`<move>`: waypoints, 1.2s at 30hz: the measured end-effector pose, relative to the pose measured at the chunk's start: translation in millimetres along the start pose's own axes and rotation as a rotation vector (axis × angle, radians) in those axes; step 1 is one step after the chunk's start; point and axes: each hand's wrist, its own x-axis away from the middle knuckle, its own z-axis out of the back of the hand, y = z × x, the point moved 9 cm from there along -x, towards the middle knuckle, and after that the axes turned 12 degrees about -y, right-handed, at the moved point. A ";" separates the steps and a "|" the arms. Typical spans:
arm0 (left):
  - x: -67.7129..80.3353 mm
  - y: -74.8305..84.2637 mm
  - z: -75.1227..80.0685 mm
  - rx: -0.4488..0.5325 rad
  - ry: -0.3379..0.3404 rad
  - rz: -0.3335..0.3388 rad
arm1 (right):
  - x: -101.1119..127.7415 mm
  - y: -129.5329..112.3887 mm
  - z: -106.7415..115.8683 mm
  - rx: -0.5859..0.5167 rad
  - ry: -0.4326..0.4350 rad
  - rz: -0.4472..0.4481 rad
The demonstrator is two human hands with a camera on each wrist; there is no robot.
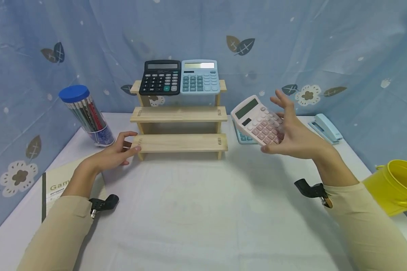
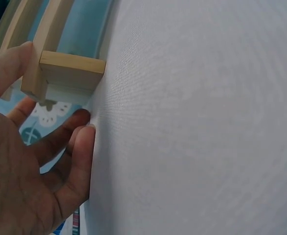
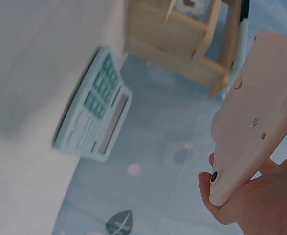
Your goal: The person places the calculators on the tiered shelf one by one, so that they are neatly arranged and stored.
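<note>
My right hand (image 1: 272, 125) holds a pink calculator (image 1: 256, 120) tilted in the air to the right of a three-step wooden shelf (image 1: 179, 143). In the right wrist view the pink calculator (image 3: 255, 112) shows its back, its lower edge resting on my thumb (image 3: 216, 196). My left hand (image 1: 130, 143) touches the left end of the shelf's lowest step; in the left wrist view the thumb (image 2: 11, 63) lies against the wood (image 2: 70, 71) and the fingers (image 2: 79, 147) rest on the white cloth. A black calculator (image 1: 160, 77) and a light blue calculator (image 1: 200, 76) stand on the top step.
A teal calculator (image 1: 241, 136) lies flat on the table behind the pink one, also seen as the teal calculator (image 3: 92, 107) from the right wrist. A blue-lidded pencil tub (image 1: 84, 113) and notebook (image 1: 54, 184) sit left; a blue stapler (image 1: 325, 128) and yellow bucket (image 1: 397, 188) sit right.
</note>
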 end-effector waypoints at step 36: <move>1.4 2.3 -1.3 0.032 0.009 -0.046 | -90.3 -78.5 -87.1 0.210 -0.161 0.201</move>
